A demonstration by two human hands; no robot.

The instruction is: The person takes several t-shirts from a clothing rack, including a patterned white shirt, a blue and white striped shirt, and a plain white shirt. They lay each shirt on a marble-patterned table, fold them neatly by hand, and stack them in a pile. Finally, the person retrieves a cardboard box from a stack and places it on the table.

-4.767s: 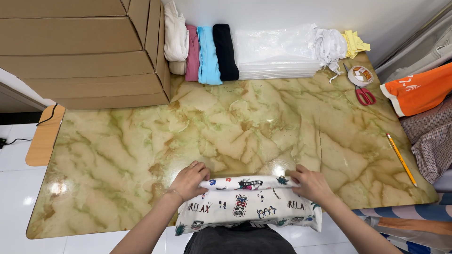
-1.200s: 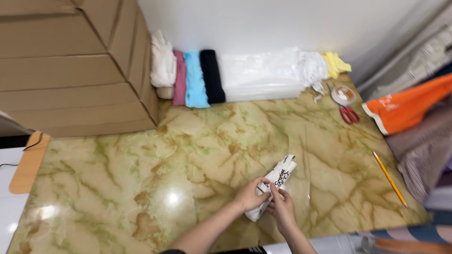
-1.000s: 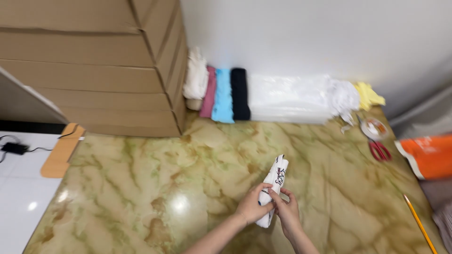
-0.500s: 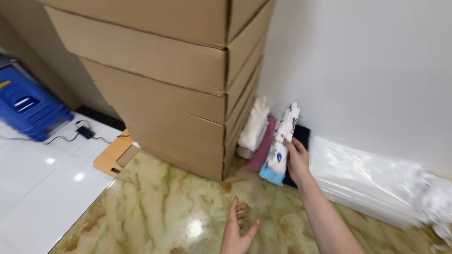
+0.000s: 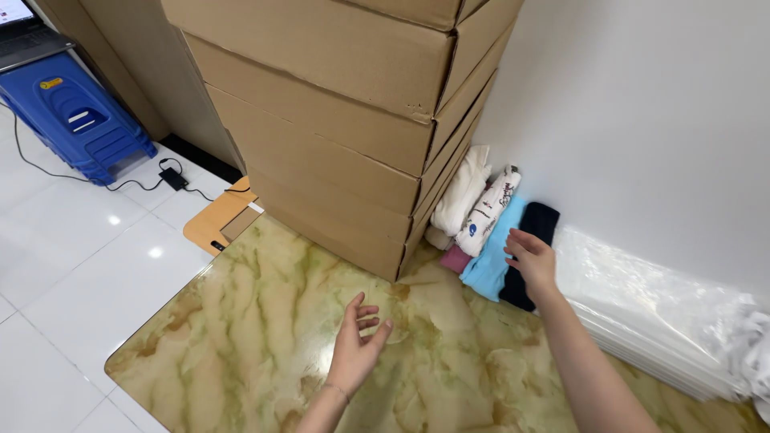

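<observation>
The left hand (image 5: 357,345) hangs low with palm turned up and fingers loosely spread, holding nothing; its forearm rises from the bottom edge. The right hand (image 5: 531,261) reaches forward on a straightened arm, fingers slightly curled and empty.

We see the white printed rolled cloth (image 5: 487,210) with small dark and blue markings lying propped at a slant on the row of folded garments against the wall, its top end by the stacked boxes. It sits between the cream rolled cloth (image 5: 459,192) and the light blue folded cloth (image 5: 499,255), touching both. No hand holds it; it looks tightly rolled, long and narrow.
</observation>
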